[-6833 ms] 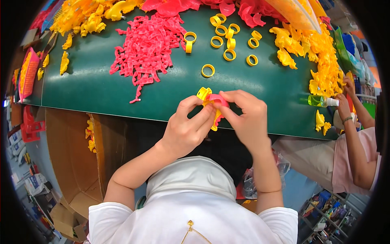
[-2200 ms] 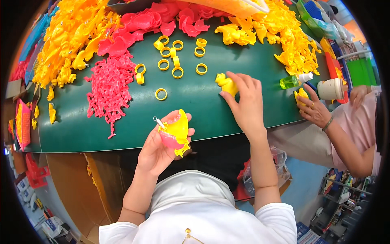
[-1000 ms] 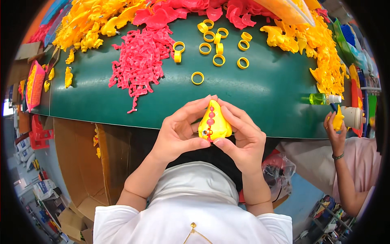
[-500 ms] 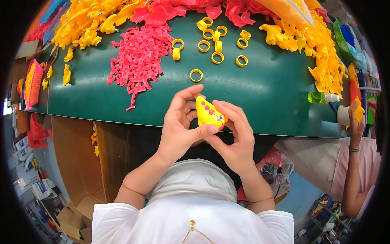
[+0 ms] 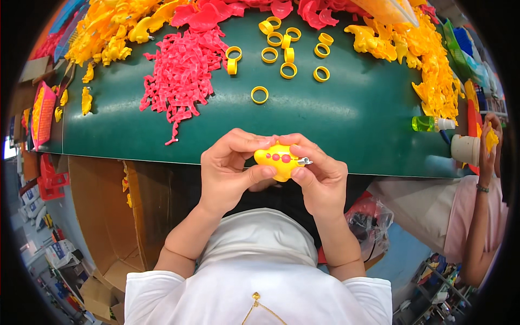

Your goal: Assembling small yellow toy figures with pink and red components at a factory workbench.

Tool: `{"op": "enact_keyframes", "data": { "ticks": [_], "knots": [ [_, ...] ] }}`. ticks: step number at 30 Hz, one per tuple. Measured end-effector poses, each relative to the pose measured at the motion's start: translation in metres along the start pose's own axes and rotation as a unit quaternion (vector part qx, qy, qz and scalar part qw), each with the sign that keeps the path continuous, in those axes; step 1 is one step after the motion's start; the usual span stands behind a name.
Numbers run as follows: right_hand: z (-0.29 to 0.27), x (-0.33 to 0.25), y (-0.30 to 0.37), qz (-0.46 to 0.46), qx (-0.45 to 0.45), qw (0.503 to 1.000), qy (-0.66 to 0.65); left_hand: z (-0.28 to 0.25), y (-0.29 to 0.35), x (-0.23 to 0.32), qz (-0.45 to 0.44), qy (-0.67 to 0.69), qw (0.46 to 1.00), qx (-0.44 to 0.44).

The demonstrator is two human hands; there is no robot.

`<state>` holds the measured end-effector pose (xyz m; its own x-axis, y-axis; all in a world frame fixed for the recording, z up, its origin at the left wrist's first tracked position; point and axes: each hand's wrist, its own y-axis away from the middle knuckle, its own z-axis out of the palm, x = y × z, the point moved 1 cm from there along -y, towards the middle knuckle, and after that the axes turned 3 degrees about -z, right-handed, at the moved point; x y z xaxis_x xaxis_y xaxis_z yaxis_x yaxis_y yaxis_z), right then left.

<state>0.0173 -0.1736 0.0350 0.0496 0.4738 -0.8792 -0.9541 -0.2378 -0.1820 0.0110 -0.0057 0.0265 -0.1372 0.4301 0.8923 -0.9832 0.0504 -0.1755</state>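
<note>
Just over the near edge of the green table [image 5: 346, 130], both hands hold a rounded yellow plastic toy piece [image 5: 283, 172] with a row of red dots. A small silvery metal part [image 5: 305, 161] sticks out of its right end. My left hand [image 5: 225, 173] grips the tapered left end between thumb and fingers. On the other side, my right hand [image 5: 326, 181] pinches the piece near the metal part. The underside of the piece is hidden. Beyond the hands lies a single yellow ring [image 5: 259, 102], with several more yellow rings [image 5: 232, 67] farther back.
Small pink pieces [image 5: 181, 76] are heaped left of the rings. Yellow parts pile up at the far left [image 5: 111, 30] and right [image 5: 436, 89]. A green spray bottle [image 5: 422, 124] and white cup [image 5: 465, 150] stand right, near a co-worker's hand [image 5: 489, 157]. Below left is a cardboard box [image 5: 103, 211].
The toy piece has turned from pointing upward to lying sideways, its tapered end now left and metal part right. Both hands have shifted their grip around it.
</note>
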Motion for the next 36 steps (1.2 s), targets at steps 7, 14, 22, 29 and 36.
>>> {"op": "enact_keyframes", "data": {
  "ticks": [7, 14, 22, 29, 36],
  "knots": [
    [-0.006, 0.003, -0.001, 0.041, -0.041, 0.998, -0.031, -0.004, 0.002, 0.001, -0.018, -0.012, 1.0, 0.002],
    [-0.005, -0.006, -0.028, 0.025, -0.043, 0.995, 0.081, -0.004, -0.007, 0.014, -0.008, -0.163, 0.986, 0.034],
    [-0.005, 0.003, -0.101, 0.047, -0.034, 0.991, 0.124, -0.025, -0.007, 0.015, 0.008, -0.333, 0.936, 0.11],
    [0.015, -0.015, -0.111, 0.004, -0.133, 0.901, 0.413, -0.029, -0.008, 0.014, 0.009, -0.302, 0.946, 0.116],
    [0.013, -0.009, -0.101, 0.009, -0.114, 0.909, 0.401, -0.03, -0.01, 0.015, -0.026, -0.223, 0.969, 0.105]
  ]
}}
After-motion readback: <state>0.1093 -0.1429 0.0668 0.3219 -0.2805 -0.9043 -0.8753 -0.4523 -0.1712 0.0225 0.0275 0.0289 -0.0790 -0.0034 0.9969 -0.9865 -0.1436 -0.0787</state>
